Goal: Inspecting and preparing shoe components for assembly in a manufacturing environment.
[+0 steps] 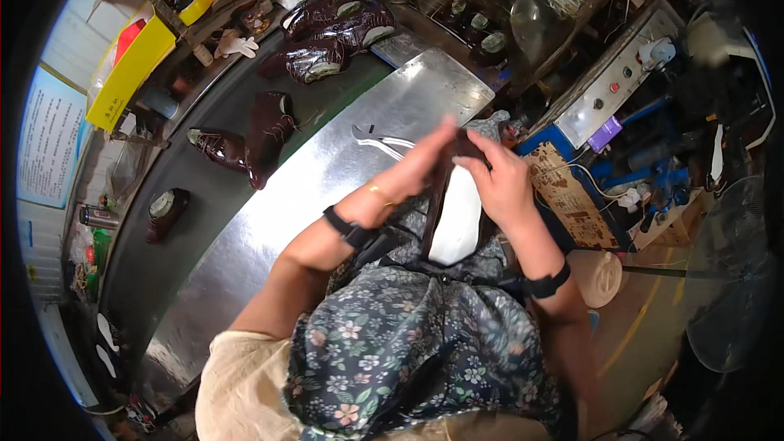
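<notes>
A dark brown shoe upper point(436, 216) rests over my lap with its pale white bottom point(457, 216) turned up, one end pointing away from me. My right hand point(505, 184) grips the far end, its thumb pressed on the white bottom and its fingers bent over the edge. Against the left side of that same end is my left hand point(420, 159), smeared by motion, so its fingers cannot be read. Silver pincers point(380, 140) lie on the metal table point(282, 184) just beyond my left wrist, partly covered by it.
A dark conveyor belt point(147, 278) curves along the table's left, carrying several glossy brown shoes point(265, 135). More shoes are heaped at its far end point(343, 28). To the right stands a machine with a button panel point(612, 86). A yellow bin point(131, 69) hangs at the far left.
</notes>
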